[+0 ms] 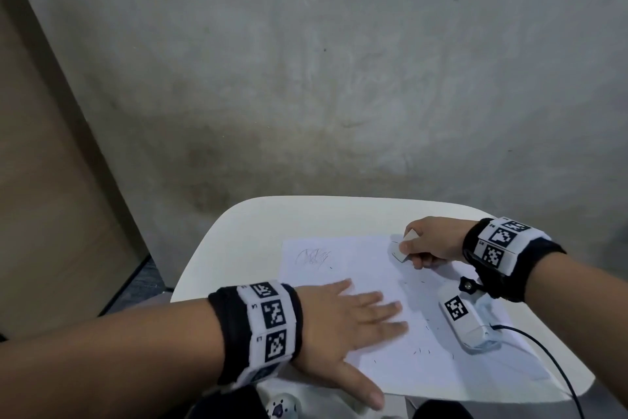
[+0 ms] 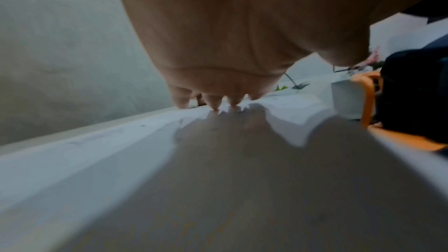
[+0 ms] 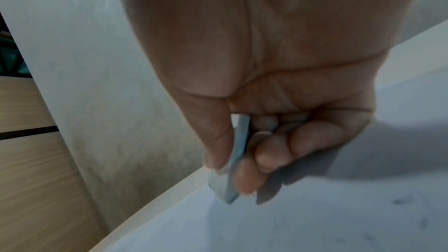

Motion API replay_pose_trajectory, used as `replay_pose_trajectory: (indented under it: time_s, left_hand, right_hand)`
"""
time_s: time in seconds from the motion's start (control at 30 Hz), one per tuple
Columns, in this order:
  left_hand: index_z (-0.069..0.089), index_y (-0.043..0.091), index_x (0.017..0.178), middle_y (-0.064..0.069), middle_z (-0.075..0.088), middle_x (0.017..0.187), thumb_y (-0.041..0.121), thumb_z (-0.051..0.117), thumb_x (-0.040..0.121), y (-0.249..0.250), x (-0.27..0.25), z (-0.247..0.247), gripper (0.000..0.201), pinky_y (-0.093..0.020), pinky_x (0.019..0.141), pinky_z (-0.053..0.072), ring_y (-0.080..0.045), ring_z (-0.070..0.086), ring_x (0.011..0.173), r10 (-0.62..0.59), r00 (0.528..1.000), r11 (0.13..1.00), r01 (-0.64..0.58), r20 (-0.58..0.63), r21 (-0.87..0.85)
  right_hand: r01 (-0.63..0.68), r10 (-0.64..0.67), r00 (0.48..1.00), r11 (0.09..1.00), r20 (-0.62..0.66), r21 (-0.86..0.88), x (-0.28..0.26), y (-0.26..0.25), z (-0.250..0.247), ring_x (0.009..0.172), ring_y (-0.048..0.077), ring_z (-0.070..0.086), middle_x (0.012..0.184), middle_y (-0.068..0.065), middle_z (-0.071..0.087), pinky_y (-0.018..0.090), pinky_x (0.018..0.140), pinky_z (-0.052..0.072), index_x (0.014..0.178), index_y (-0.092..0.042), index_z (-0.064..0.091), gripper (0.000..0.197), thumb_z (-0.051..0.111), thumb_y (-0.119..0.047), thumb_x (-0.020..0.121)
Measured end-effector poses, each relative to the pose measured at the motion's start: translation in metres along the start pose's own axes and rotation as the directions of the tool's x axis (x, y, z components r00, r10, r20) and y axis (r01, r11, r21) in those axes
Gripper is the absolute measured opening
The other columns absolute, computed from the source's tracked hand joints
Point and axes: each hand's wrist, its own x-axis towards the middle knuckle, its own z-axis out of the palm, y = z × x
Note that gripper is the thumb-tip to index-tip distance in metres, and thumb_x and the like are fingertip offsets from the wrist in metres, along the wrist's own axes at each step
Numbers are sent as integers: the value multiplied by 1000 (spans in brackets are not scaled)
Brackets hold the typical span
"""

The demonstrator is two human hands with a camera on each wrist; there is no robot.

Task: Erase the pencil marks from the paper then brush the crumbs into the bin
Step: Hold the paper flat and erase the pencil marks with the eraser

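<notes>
Pressing flat on the paper (image 1: 390, 282): left hand (image 1: 343, 320), fingers straight and spread, palm down on the sheet's near-left part, holding nothing. Paper lies on the white table (image 1: 244, 231). Faint pencil scribble (image 1: 312, 257) sits at the sheet's far-left corner, beyond the left hand. Dark crumbs (image 1: 421, 350) are scattered over the sheet's right half. Right hand (image 1: 431, 243) pinches a white eraser (image 1: 399, 250) between thumb and curled fingers; its lower corner looks to touch the paper's far-right area, though blur makes contact uncertain.
</notes>
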Motion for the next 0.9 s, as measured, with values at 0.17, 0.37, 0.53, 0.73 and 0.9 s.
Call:
replay_pose_trajectory:
  time_s: [0.17,0.37,0.53,0.73,0.9]
  left_hand:
    - [-21,26,154,11,-29,156,90,31,77,-78,-32,17,112,-43,122,-7,-13,-18,150,-447,894,880,433,-31,-194]
    - [-21,25,155,7,-27,161,86,42,78,-90,-44,25,116,-42,122,-8,-11,-18,150,-513,858,843,507,17,-178]
    - [-15,21,157,4,-21,164,86,44,77,-85,-27,15,119,-42,122,-7,-11,-16,150,-534,845,830,520,-20,-204]
    - [-18,26,156,2,-23,163,85,51,75,-84,-20,12,121,-45,122,-6,-15,-15,151,-517,856,834,496,-27,-240]
    - [-21,27,155,2,-28,162,85,55,72,-88,-15,15,126,-48,122,-5,-16,-19,150,-511,860,830,493,-1,-260]
  right_hand:
    - [15,-15,1000,1000,2,-24,-3,0,-1,50,15,50,61,3,64,21,49,43,85,-11,56,9,55,-14,93]
    - [128,-130,992,973,7,-193,-12,-36,3,46,5,55,64,-1,67,15,49,42,94,-13,69,15,60,-10,83]
    - [315,-334,942,851,30,-421,-6,-89,32,66,9,55,84,-4,67,25,69,46,91,-24,66,8,59,-28,91]
    - [229,-327,945,623,17,-748,13,-105,41,104,24,61,108,3,66,27,77,43,107,-14,64,25,63,-26,86]
    - [249,-294,952,571,89,-782,10,-101,52,86,21,56,96,0,63,29,71,41,92,-21,52,2,51,-21,91]
